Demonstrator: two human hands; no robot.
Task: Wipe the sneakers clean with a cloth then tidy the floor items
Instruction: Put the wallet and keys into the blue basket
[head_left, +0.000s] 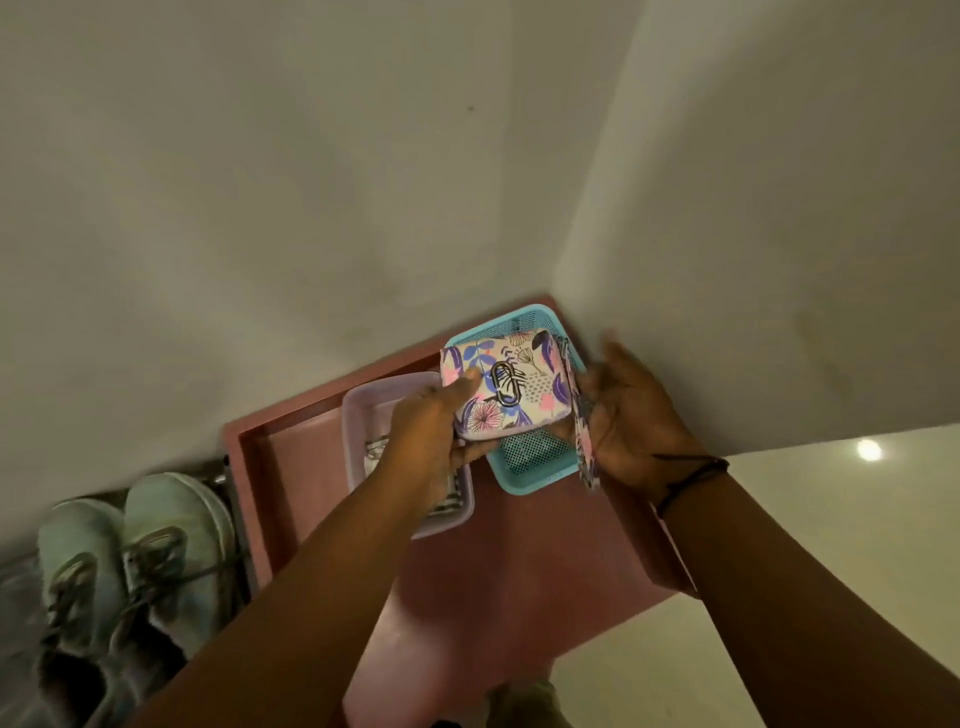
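A floral pouch (506, 384) with a metal clasp and a hanging strap (584, 441) sits just above a teal mesh basket (524, 467). My left hand (431, 431) grips its left side with the thumb on top. My right hand (631, 410) holds its right side and the strap, fingers partly spread. A pair of pale green sneakers (135, 561) stands at the lower left on the floor, side by side, toes toward the wall.
The teal basket and a lilac plastic basket (358, 410) with small items stand on a dusky pink tray-like surface (519, 571) in the corner of two pale walls. Glossy white floor (857, 545) lies to the right.
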